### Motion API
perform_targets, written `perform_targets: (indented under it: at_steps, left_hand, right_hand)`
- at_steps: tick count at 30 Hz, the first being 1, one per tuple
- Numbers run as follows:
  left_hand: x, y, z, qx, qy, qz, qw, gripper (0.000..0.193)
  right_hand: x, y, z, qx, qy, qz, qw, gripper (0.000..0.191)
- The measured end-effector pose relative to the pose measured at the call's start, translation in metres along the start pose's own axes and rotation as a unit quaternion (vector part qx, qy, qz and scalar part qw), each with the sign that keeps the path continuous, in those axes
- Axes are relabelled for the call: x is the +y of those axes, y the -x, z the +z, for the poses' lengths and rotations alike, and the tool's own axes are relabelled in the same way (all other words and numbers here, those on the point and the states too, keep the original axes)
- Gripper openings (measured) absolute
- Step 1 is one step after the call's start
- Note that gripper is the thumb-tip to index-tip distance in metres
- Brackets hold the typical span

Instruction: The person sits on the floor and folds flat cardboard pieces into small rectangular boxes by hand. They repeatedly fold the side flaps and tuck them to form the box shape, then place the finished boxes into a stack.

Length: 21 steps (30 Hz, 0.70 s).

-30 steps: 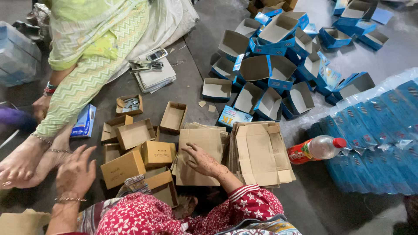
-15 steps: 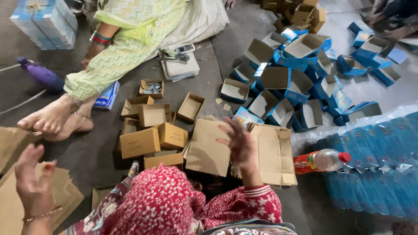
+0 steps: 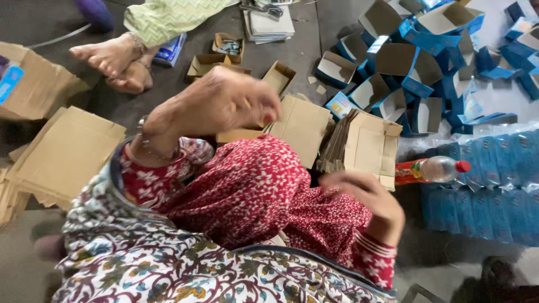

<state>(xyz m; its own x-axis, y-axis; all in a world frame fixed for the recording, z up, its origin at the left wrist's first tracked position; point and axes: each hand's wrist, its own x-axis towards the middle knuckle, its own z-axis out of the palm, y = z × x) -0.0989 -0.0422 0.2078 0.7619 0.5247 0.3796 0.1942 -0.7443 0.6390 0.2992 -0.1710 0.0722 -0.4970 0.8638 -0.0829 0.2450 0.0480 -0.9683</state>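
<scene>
Head view: worn on the head, looking steeply down — close over the lap, floor (image 3: 303, 45) filling the frame's upper half.
Views: one only.

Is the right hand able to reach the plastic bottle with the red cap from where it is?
Probably yes. The right hand is raised just left of the bottle, which lies on the floor beside the stack of flat cardboard. Nothing stands between them. The hand looks empty, though it is blurred.

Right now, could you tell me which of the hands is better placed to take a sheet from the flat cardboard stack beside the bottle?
Probably the right hand: it hovers just below that flat cardboard stack. The left hand is raised further left.
</scene>
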Motion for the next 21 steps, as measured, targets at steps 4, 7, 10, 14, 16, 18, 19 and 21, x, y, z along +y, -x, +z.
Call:
perform_targets:
  at_steps: [4,7,10,14,16,18,19,21]
  left_hand:
    - [-0.104,0.044,0.079,-0.022,-0.478,-0.327,0.815,0.011]
    - [-0.156,0.092,0.116,-0.127,-0.299,-0.453,0.83,0.045]
    - [-0.159,0.137,0.137,-0.06,-0.321,-0.483,0.813,0.053]
    - [-0.151,0.168,0.118,0.098,-0.428,-0.473,0.764,0.071]
    - [-0.143,0.19,0.096,0.119,-0.442,-0.498,0.737,0.081]
    - [-0.14,0.216,0.078,0.123,-0.416,-0.542,0.72,0.089]
    - [-0.14,0.23,0.071,0.126,-0.394,-0.569,0.711,0.093]
    - [-0.142,0.254,0.059,0.138,-0.367,-0.619,0.68,0.1]
  right_hand:
    - [0.064,-0.069,0.042,0.105,0.223,0.221,0.944,0.042]
    - [0.082,-0.083,0.05,0.097,0.261,0.243,0.929,0.043]
    - [0.083,-0.087,0.058,0.086,0.282,0.255,0.921,0.044]
    - [0.082,-0.088,0.074,0.077,0.291,0.261,0.917,0.045]
    - [0.084,-0.086,0.086,0.077,0.292,0.266,0.915,0.046]
    - [0.085,-0.082,0.094,0.08,0.292,0.272,0.913,0.046]
    - [0.084,-0.08,0.096,0.082,0.291,0.273,0.913,0.047]
    - [0.08,-0.073,0.097,0.086,0.287,0.277,0.913,0.047]
